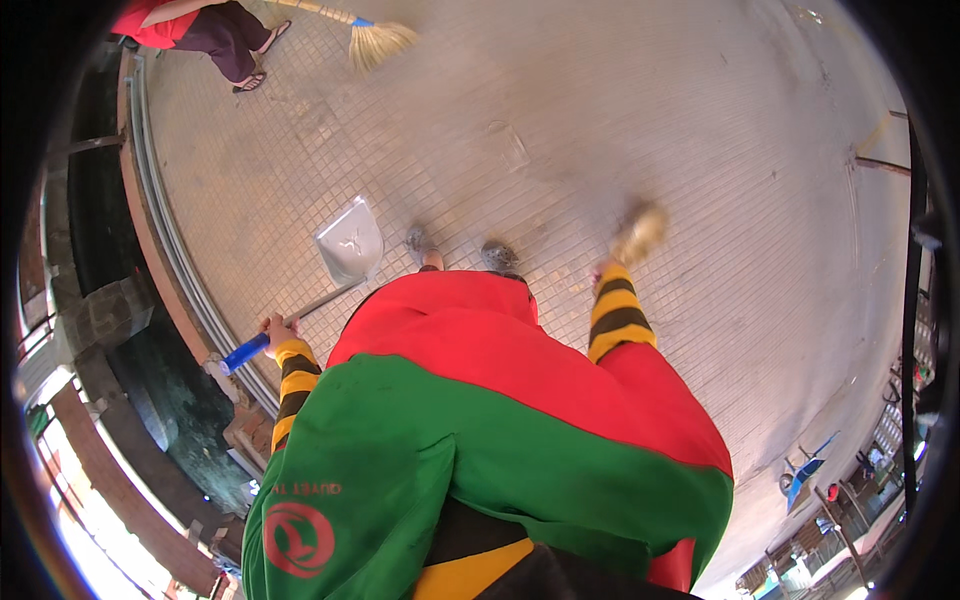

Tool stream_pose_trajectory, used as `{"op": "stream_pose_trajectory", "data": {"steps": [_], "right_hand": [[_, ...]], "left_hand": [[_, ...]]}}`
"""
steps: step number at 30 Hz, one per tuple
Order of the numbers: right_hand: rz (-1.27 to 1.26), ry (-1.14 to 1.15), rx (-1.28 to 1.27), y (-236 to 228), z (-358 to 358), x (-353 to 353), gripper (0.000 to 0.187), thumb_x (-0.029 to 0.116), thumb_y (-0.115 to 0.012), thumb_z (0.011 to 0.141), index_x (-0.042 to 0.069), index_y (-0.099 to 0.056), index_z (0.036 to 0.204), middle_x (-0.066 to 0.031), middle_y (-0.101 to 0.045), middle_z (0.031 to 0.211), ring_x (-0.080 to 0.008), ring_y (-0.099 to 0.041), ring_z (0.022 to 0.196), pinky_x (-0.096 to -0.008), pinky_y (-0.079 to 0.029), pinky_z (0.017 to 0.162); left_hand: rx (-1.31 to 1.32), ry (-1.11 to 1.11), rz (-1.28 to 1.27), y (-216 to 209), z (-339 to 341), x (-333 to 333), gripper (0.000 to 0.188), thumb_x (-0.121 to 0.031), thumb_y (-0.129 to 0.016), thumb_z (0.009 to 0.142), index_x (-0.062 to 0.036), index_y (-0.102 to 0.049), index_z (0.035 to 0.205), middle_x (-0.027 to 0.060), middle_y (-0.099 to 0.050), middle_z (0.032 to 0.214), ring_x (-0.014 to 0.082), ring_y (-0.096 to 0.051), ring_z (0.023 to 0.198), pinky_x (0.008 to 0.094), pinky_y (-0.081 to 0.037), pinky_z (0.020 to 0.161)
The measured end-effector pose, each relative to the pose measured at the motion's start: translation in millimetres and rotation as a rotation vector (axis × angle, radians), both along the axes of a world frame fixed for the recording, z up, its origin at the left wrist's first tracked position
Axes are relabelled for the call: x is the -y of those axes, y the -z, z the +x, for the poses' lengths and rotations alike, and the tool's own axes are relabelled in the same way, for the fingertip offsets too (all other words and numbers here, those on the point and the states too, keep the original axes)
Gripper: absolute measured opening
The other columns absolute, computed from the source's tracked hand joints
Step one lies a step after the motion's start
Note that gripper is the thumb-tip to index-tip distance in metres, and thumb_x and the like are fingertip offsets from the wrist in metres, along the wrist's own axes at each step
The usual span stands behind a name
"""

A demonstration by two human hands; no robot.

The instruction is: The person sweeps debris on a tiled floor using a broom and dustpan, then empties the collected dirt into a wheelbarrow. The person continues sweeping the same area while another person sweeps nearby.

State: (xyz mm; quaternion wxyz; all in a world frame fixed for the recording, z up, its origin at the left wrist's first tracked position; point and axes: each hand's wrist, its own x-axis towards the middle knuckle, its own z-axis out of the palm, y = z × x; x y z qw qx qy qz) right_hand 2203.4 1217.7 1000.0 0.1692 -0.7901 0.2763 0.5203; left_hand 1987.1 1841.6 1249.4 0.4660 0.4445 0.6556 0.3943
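My left hand (280, 333) is closed round the long handle of a dustpan, just ahead of its blue grip (246, 353). The pale grey dustpan (350, 248) lies on the tiled floor, left of my feet; bright marks show in its pan, whether litter or glare I cannot tell. On the right, my right hand (602, 270) reaches down and forward, its fingers partly hidden and blurred. It grips what looks like a straw broom (641, 233), pale brown and smeared by motion, close above the floor.
My grey shoes (498, 255) stand between the dustpan and the broom. At the far left another person (215, 35) in sandals holds a second straw broom (380, 43). A metal rail (160, 215) edges the floor on the left. A blue object (803, 482) stands far right.
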Motion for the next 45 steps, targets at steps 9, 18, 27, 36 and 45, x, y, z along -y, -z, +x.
{"op": "stream_pose_trajectory", "data": {"steps": [9,18,27,36,45], "right_hand": [[0.102,-0.213,0.337,-91.4,38.5,-198.3,0.028,0.012,-0.06,0.063,-0.001,-0.06,0.089,-0.017,-0.063,0.081,-0.0256,-0.063,0.073,-0.0348,-0.05,0.064],[0.095,-0.299,0.474,-178.3,-31.8,-122.9,0.037,0.014,-0.063,0.061,0.003,-0.054,0.095,-0.0198,-0.061,0.085,-0.0344,-0.058,0.084,-0.0417,-0.046,0.073],[-0.208,-0.114,0.248,-183.3,-109.8,-66.9,0.027,0.016,-0.063,0.064,0.002,-0.059,0.087,-0.018,-0.062,0.083,-0.0321,-0.061,0.079,-0.0399,-0.048,0.071],[0.28,-0.132,-0.475,-58.3,-6.6,-160.8,0.013,0.009,-0.063,0.059,0.003,-0.054,0.053,-0.012,-0.056,0.053,-0.0233,-0.051,0.042,-0.0379,-0.041,0.043],[0.163,-0.235,0.307,-179.8,-29.1,-290.6,0.023,0.016,-0.065,0.056,0.004,-0.065,0.076,-0.0172,-0.063,0.075,-0.0282,-0.063,0.075,-0.0349,-0.049,0.067]], "left_hand": [[-0.26,-0.078,-0.053,26.8,-35.6,6.2,0.012,-0.007,-0.058,0.074,-0.01,-0.053,0.084,0.004,-0.053,0.083,0.0188,-0.054,0.077,0.0386,-0.051,0.065],[0.275,-0.258,-0.382,47.5,-107.1,-31.6,0.022,-0.031,-0.034,0.087,-0.016,-0.049,0.09,0.0001,-0.052,0.092,0.0105,-0.044,0.101,0.0463,-0.009,0.104],[-0.086,-0.491,-0.303,24.5,-70.3,-4.4,0.02,-0.029,-0.038,0.087,-0.0134,-0.05,0.089,0.002,-0.054,0.079,0.011,-0.053,0.085,0.0405,-0.033,0.095],[0.045,-0.432,-0.351,57.3,-92.0,-71.0,0.021,-0.03,-0.039,0.086,-0.0122,-0.049,0.089,0.003,-0.054,0.076,0.0116,-0.053,0.085,0.0384,-0.036,0.094],[0.069,-0.233,-0.397,75.7,-50.4,-114.8,0.022,-0.03,-0.039,0.086,-0.011,-0.049,0.089,0.0039,-0.054,0.073,0.0121,-0.053,0.085,0.0364,-0.038,0.092]]}}
